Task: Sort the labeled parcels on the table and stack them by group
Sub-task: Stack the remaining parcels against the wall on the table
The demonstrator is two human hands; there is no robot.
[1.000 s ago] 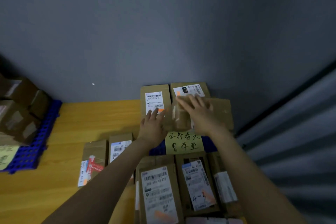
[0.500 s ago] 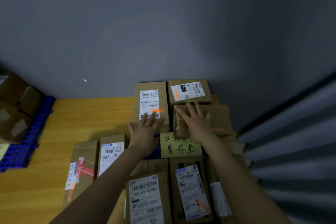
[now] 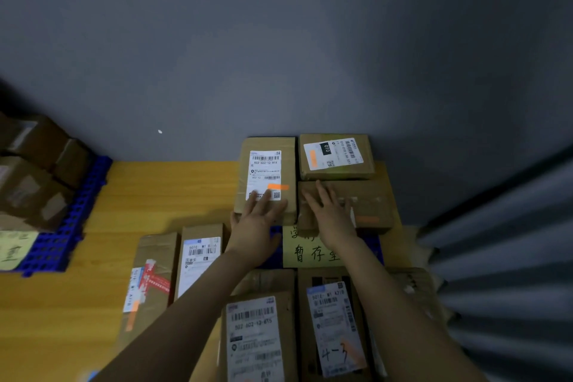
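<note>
At the far end of the yellow wooden desk [image 3: 155, 189], the left hand [image 3: 257, 222] lies flat on a brown cardboard parcel with a white label [image 3: 266, 177], its long axis toward the grey wall [image 3: 279, 56]. The right hand [image 3: 330, 217] rests on a plain taped brown parcel [image 3: 369, 201] lying crosswise. All fingers [image 3: 267, 200] are straight, spread, gripping nothing. Stiff, probably light boxes, best taken by their long edges

Two hands lie flat on brown boxes at the back of the yellow table [image 3: 161, 195]. The left hand [image 3: 259, 220] rests on a box [image 3: 266, 177] with a white label. The right hand [image 3: 330, 214] rests on a plain box [image 3: 369, 205]. More boxes lie nearer.
</note>
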